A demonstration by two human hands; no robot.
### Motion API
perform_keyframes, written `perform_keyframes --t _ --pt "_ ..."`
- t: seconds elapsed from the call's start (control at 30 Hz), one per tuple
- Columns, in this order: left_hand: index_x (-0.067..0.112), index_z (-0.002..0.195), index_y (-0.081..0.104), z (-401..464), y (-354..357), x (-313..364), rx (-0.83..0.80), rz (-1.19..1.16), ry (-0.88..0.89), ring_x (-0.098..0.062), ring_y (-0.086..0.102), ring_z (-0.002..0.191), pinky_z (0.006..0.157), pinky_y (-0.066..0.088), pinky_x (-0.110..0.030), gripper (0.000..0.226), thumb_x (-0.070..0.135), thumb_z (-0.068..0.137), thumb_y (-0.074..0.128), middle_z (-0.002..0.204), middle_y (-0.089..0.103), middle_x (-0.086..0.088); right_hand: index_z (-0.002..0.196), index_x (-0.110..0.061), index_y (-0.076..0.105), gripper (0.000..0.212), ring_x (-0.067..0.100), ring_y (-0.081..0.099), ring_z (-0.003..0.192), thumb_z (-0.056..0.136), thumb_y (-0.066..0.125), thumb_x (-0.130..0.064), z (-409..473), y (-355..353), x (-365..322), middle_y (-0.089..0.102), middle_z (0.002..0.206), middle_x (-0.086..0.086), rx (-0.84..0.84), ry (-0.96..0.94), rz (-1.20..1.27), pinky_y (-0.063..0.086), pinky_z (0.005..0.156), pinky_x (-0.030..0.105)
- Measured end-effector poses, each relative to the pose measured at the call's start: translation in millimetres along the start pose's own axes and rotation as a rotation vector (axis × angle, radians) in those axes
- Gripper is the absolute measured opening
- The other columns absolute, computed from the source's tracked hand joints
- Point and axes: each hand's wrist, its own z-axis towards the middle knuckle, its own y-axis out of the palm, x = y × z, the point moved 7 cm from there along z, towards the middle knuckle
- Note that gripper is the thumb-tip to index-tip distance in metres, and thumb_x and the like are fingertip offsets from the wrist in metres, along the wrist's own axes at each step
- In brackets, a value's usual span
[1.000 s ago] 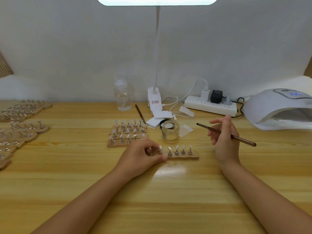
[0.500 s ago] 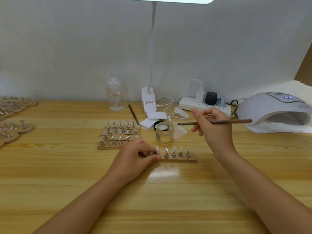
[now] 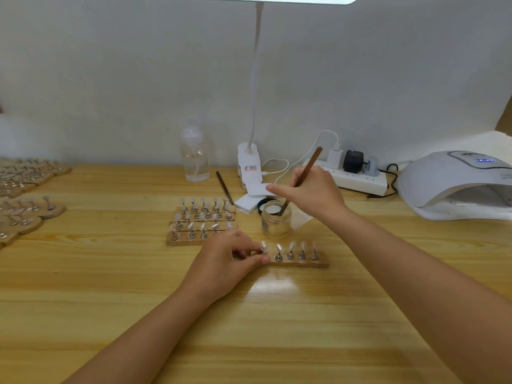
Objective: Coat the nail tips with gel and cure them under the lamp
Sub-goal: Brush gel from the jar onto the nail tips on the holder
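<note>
- Wooden strip [image 3: 302, 263] near the middle of the table [image 3: 110, 300] carries five nail tips [image 3: 291, 246] standing on small metal stands in a row.
- Her left hand [image 3: 230, 259] rests at the strip's left end, thumb and fingers curled and pinching that end to steady it.
- Her right hand [image 3: 313, 195] hovers just beyond, fingers closed round a brown brush [image 3: 307, 173], whose lower end is down inside the clear glass jar [image 3: 276, 220].
- That jar stands just beyond the strip, open; a dark lid [image 3: 263, 203] lies behind it.
- I judge this to be the loading step: gel is being picked up on the brush, and none of the five tips looks coated from where I stand, though I can't be sure.
- Next, the brush should lift clear of the jar's rim and come near to the leftmost tip, lightly, so the strip doesn't shift.
- At the far right sits the white curing lamp [image 3: 454, 184], its mouth facing the table and well apart from the strip.
- More wooden strips [image 3: 202, 220] of tips lie to the left of the jar, and others [image 3: 25, 195] at the far left edge.
</note>
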Motion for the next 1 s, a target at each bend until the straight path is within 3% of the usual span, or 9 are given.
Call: perform_keyframes --t 0.13,0.23,0.47,0.6,0.83,1.0 --pt "0.025 0.085 0.073 -0.2 -0.7 0.1 0.009 -0.017 0.006 -0.005 0.054 0.07 0.07 0.048 -0.026 0.017 0.029 0.069 0.076 0.078 0.061 0.011 0.057 -0.021 0.052 0.038 0.012 0.059 0.069 0.071 0.071 -0.051 0.1 13.0 -1.0 0.061 0.07 -0.003 -0.068 -0.012 -0.105 0.043 0.055 0.027" --pt "0.026 0.085 0.073 -0.1 0.0 0.0 0.004 -0.014 0.004 -0.003 0.054 0.07 0.068 0.047 -0.024 0.017 0.03 0.069 0.076 0.079 0.061 0.011 0.056 -0.021 0.053 0.037 0.012 0.06 0.072 0.073 0.07 -0.049 0.5 11.9 -2.2 0.062 0.069 -0.003 -0.066 -0.013 -0.111 0.044 0.057 0.027" --pt "0.029 0.084 0.071 -0.7 0.3 -1.2 0.006 0.017 0.004 -0.002 0.054 0.071 0.064 0.044 -0.015 0.017 0.033 0.068 0.075 0.078 0.06 0.012 0.049 -0.02 0.047 0.04 0.005 0.053 0.054 0.075 0.072 -0.037 1.3 -16.9 10.8 0.051 0.042 -0.012 0.084 0.085 0.147 0.044 0.058 0.027" --pt "0.028 0.084 0.072 -0.8 0.0 -0.6 0.016 0.027 0.004 -0.001 0.053 0.071 0.063 0.043 -0.014 0.017 0.033 0.068 0.075 0.077 0.06 0.014 0.052 -0.014 0.047 0.04 0.01 0.052 0.052 0.077 0.071 -0.034 -0.8 -24.5 21.7 0.052 0.048 -0.003 0.099 0.152 0.238 0.046 0.063 0.03" --pt "0.03 0.084 0.071 -1.5 0.0 0.9 0.008 0.024 0.001 0.0 0.053 0.072 0.064 0.044 -0.016 0.013 0.032 0.07 0.074 0.078 0.06 0.013 0.051 -0.015 0.047 0.04 0.008 0.048 0.053 0.078 0.071 -0.033 -2.7 -33.3 32.3 0.05 0.051 -0.003 0.142 0.209 0.318 0.039 0.055 0.022" --pt "0.027 0.085 0.072 -1.3 0.7 1.5 -0.002 0.014 0.01 -0.001 0.054 0.072 0.065 0.043 -0.016 0.013 0.028 0.072 0.073 0.079 0.061 0.013 0.052 -0.015 0.046 0.041 -0.003 0.048 0.037 0.084 0.065 -0.032 -9.4 -43.5 29.4 0.051 0.043 -0.003 0.187 0.187 0.364 0.036 0.055 0.019"
